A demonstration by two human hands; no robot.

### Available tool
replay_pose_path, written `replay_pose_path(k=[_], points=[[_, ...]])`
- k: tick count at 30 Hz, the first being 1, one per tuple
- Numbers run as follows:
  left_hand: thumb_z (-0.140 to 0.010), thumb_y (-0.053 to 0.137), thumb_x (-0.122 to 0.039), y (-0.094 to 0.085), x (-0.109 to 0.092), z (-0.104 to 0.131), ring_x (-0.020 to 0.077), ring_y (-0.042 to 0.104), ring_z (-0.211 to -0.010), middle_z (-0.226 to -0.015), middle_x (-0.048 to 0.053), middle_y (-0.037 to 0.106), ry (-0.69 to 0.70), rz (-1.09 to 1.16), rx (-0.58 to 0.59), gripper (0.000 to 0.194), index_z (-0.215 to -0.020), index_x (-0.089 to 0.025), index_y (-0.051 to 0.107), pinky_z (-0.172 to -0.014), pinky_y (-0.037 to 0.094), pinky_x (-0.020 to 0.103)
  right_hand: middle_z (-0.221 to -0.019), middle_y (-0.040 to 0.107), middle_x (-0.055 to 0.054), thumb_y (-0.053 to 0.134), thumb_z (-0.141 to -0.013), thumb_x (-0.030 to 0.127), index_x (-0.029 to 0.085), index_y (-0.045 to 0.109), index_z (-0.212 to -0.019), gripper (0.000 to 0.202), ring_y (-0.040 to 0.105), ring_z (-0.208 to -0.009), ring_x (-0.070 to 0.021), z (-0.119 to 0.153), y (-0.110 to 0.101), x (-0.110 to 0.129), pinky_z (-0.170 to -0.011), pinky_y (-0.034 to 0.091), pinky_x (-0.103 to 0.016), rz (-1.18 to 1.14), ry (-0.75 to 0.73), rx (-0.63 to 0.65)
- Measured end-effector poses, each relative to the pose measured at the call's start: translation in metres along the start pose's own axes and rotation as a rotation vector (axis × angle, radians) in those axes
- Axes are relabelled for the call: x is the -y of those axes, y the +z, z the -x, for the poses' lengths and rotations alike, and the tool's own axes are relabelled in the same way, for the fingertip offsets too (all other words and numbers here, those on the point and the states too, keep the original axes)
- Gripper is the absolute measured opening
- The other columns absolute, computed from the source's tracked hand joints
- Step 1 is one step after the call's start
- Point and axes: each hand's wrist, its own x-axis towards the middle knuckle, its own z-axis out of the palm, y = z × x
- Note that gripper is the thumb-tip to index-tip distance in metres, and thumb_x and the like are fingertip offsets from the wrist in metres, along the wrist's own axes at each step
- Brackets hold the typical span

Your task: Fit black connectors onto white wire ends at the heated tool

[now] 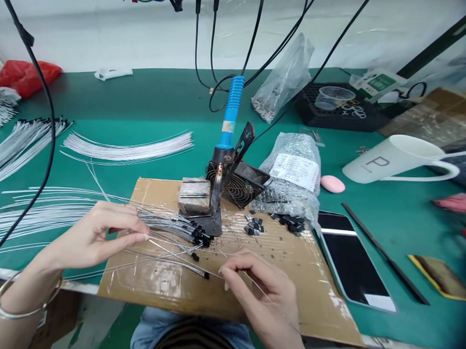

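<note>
My left hand [112, 231] is closed in a pinch on a thin white wire, over the left part of a cardboard sheet [290, 278]. Lower and to the right, my right hand [263, 292] pinches another thin pale wire between thumb and fingertips; its strand runs back across the palm. Between and behind both hands lies a bundle of white wires [63, 209] whose ends carry small black connectors [200, 237]. A blue-handled soldering iron [231, 111] stands tip down in a black stand, beside a grey block [195, 195]. The exact wire ends at my fingertips are hard to make out.
Small black connector housings [288, 222] lie by a plastic bag [294, 166]. To the right are a phone [356, 260], a black rod [383, 251], a pink egg-shaped object [332, 184] and a tipped white mug [394, 160]. More wires [130, 146] lie back left; a black cable [48, 102] hangs there.
</note>
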Motion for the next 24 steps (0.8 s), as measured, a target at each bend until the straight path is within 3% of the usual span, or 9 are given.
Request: replay_pose_path(k=[3,8,19,24], points=[[-0.099,0.066,-0.006,0.001,0.002,-0.001,0.0114,0.057,-0.062,-0.076,-0.004,0.075,-0.018,0.018,-0.013,0.021,-0.094,-0.023,0.077,-0.061,0.042,0.025,-0.077,0.071,0.004,0.076,-0.089,0.021,0.025,0.075,-0.09,0.005,0.066,-0.068,-0.0122,0.001,0.0,0.001,-0.064,0.054,-0.021,0.005,-0.024,0.043],[-0.1,0.066,-0.008,0.002,0.003,-0.002,0.0116,0.056,-0.061,-0.074,-0.003,0.073,-0.029,0.023,0.006,0.02,-0.094,-0.024,0.077,-0.06,0.041,0.025,-0.07,0.069,0.005,0.073,-0.094,0.013,0.024,0.072,-0.081,0.017,0.064,-0.061,-0.0102,0.001,0.004,-0.001,-0.059,0.05,-0.02,0.023,-0.061,0.018],[-0.102,0.061,-0.013,-0.004,-0.002,-0.008,0.0131,0.05,-0.057,-0.065,-0.001,0.065,-0.048,0.079,0.209,0.027,-0.079,-0.021,0.07,-0.055,0.037,0.026,-0.067,0.068,0.002,0.077,-0.093,0.019,0.023,0.073,-0.075,0.018,0.06,-0.061,-0.0134,0.002,0.001,-0.002,-0.058,0.044,-0.025,-0.185,0.091,-0.034],[-0.104,0.059,-0.018,-0.007,0.001,-0.011,0.0143,0.051,-0.058,-0.065,0.0,0.065,-0.083,0.087,0.286,0.026,-0.082,-0.02,0.072,-0.055,0.037,0.027,-0.067,0.068,0.002,0.076,-0.094,0.017,0.022,0.072,-0.076,0.019,0.059,-0.061,-0.0135,0.0,-0.001,-0.003,-0.057,0.043,-0.026,-0.171,0.037,0.006]])
